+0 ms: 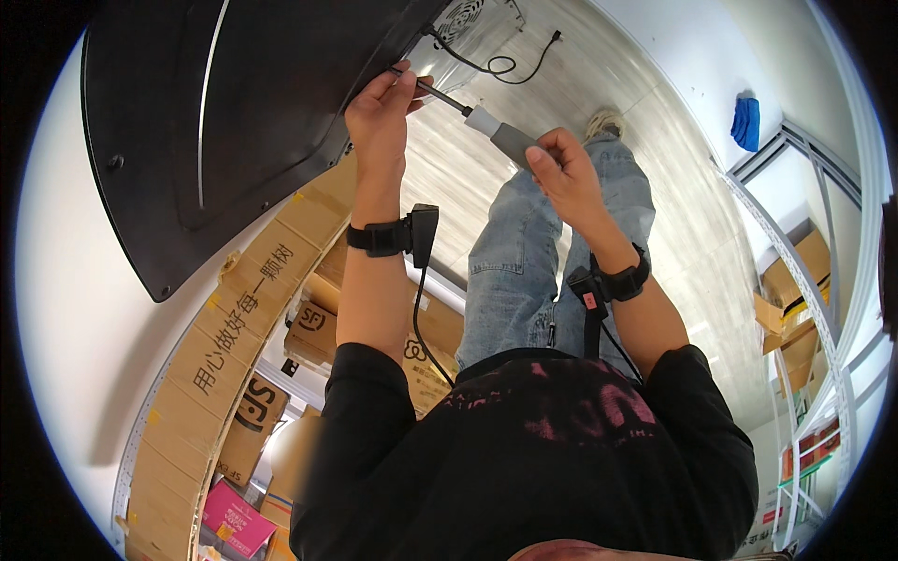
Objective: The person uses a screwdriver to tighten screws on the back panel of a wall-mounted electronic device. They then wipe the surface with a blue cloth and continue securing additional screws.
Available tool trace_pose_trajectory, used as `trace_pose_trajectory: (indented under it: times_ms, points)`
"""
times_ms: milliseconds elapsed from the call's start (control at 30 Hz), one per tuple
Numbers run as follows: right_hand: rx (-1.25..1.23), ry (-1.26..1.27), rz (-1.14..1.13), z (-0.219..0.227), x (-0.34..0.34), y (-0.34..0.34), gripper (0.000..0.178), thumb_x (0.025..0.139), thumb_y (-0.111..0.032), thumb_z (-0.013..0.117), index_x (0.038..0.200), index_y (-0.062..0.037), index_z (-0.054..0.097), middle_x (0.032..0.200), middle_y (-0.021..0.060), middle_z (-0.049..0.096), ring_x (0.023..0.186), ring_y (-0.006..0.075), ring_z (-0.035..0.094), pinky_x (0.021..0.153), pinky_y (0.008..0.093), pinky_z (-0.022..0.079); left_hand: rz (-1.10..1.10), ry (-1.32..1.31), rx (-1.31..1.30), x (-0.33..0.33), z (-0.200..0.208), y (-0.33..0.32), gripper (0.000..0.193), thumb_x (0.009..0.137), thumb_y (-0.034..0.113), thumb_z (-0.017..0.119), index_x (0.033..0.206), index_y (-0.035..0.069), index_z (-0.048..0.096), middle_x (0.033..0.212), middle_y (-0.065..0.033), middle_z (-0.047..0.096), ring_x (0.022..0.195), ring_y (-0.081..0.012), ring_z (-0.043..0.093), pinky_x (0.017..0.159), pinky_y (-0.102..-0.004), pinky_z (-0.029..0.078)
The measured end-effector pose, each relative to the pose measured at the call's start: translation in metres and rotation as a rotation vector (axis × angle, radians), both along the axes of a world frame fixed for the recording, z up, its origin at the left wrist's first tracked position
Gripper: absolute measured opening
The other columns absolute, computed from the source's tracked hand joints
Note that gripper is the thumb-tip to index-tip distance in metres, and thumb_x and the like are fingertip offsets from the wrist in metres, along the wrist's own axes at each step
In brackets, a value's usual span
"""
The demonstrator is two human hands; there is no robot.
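Observation:
My right hand [566,178] grips the grey handle of a screwdriver [513,142] with a pale collar and a dark metal shaft. The shaft slants up and left toward the edge of a large black panel [271,103]. There my left hand [382,112] pinches around the far end of the shaft, close against the panel. The fingers hide the driver's tip and whatever it meets. Several dark round fasteners dot the panel, and a thin pale line runs down it.
A black cable [505,70] with a plug lies on the pale floor beyond my hands, beside a clear plastic part with a round grille [460,23]. Flattened cardboard [215,346] covers a shelf at left, with boxes [248,430] below. White shelving [795,271] stands right.

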State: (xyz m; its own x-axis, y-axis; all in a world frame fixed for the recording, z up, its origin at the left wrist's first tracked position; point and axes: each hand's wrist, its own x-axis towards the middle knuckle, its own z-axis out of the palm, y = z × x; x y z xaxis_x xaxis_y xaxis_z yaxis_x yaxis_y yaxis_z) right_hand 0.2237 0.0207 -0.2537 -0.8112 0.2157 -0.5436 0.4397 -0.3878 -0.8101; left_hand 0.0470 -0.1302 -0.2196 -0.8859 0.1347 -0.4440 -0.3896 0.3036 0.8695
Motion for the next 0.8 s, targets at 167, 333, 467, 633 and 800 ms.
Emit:
trace_pose_trajectory:
  times_ms: [167, 333, 467, 633, 800]
  points:
    - [0.051, -0.014, 0.015, -0.004, -0.002, -0.004, 0.032, 0.089, -0.034, 0.062, 0.089, -0.0034, 0.052, 0.067, -0.0008, 0.048, 0.062, 0.0069, 0.042, 0.055, 0.0230, 0.036, -0.026, -0.007, 0.056, 0.001, 0.000, -0.003, 0.023, 0.091, 0.010, 0.058, 0.112, 0.000, 0.061, 0.094, -0.0100, 0.069, 0.081, -0.0109, 0.064, 0.073, -0.0214, 0.049]
    - [0.038, -0.022, -0.037, -0.004, -0.001, -0.013, 0.034, 0.090, -0.036, 0.061, 0.089, -0.0033, 0.053, 0.066, -0.0001, 0.050, 0.061, 0.0070, 0.044, 0.055, 0.0235, 0.036, -0.025, -0.033, 0.064, 0.000, 0.003, -0.002, 0.025, 0.091, 0.010, 0.058, 0.113, 0.000, 0.060, 0.095, -0.0097, 0.069, 0.082, -0.0104, 0.064, 0.073, -0.0218, 0.049]
    - [0.031, -0.023, -0.053, -0.007, 0.001, -0.017, 0.034, 0.090, -0.037, 0.059, 0.089, -0.0034, 0.053, 0.066, 0.0001, 0.051, 0.060, 0.0068, 0.045, 0.054, 0.0233, 0.037, -0.030, -0.038, 0.060, 0.000, 0.001, -0.002, 0.025, 0.090, 0.010, 0.059, 0.113, 0.001, 0.060, 0.095, -0.0096, 0.069, 0.081, -0.0103, 0.064, 0.072, -0.0215, 0.048]
    - [-0.047, -0.050, -0.076, -0.004, 0.000, -0.020, 0.034, 0.092, -0.037, 0.057, 0.088, -0.0039, 0.053, 0.065, -0.0001, 0.050, 0.059, 0.0065, 0.045, 0.054, 0.0229, 0.037, -0.032, -0.026, 0.073, 0.000, 0.000, -0.002, 0.024, 0.089, 0.010, 0.060, 0.112, 0.001, 0.061, 0.093, -0.0095, 0.069, 0.079, -0.0107, 0.064, 0.070, -0.0209, 0.047]
    - [-0.010, -0.109, -0.062, -0.001, -0.002, -0.020, 0.034, 0.093, -0.038, 0.054, 0.087, -0.0045, 0.053, 0.063, -0.0007, 0.049, 0.057, 0.0065, 0.044, 0.053, 0.0229, 0.037, 0.027, -0.035, 0.045, 0.001, 0.001, 0.004, 0.023, 0.088, 0.008, 0.061, 0.110, 0.001, 0.062, 0.092, -0.0098, 0.069, 0.077, -0.0109, 0.064, 0.068, -0.0206, 0.047]
